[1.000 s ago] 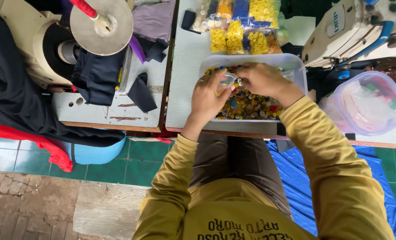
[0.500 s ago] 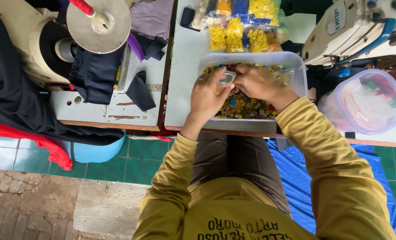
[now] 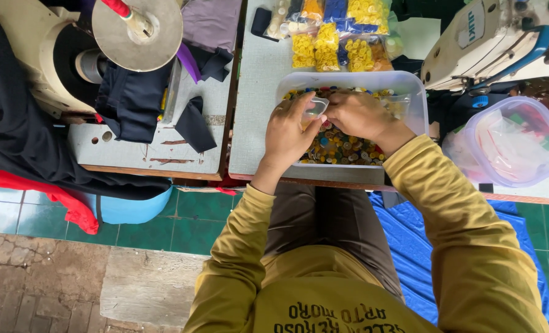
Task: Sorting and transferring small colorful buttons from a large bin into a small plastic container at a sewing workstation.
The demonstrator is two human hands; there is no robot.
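The left hand (image 3: 288, 132) and the right hand (image 3: 356, 115) meet over a clear plastic tub (image 3: 414, 92) that stands on the grey table (image 3: 256, 111). Between them they hold a small clear plastic bag (image 3: 316, 110): the left grip is closed on its near side with thumb and fingers pinched, and the right grip is curled shut on its far side, fingers bent down over the bag's edge. Directly below both grips the tub is filled with a heap of mixed coloured buttons (image 3: 339, 147), yellow, blue, green and red among them. Both sleeves are mustard yellow, and the forearms cross the table's near edge.

Beyond the grips, at the far edge of the table, lie several small bags of yellow buttons (image 3: 327, 49) and other packed bags in blue and orange. To the right of the right grip stands a white sewing machine (image 3: 490, 43), and nearer than it a round clear lidded container (image 3: 508, 142) with coloured pieces inside. To the left of the left grip, on a second worn table (image 3: 151, 154), lie dark fabric pieces (image 3: 133, 102) beside a cream machine with a round metal disc (image 3: 138, 28).
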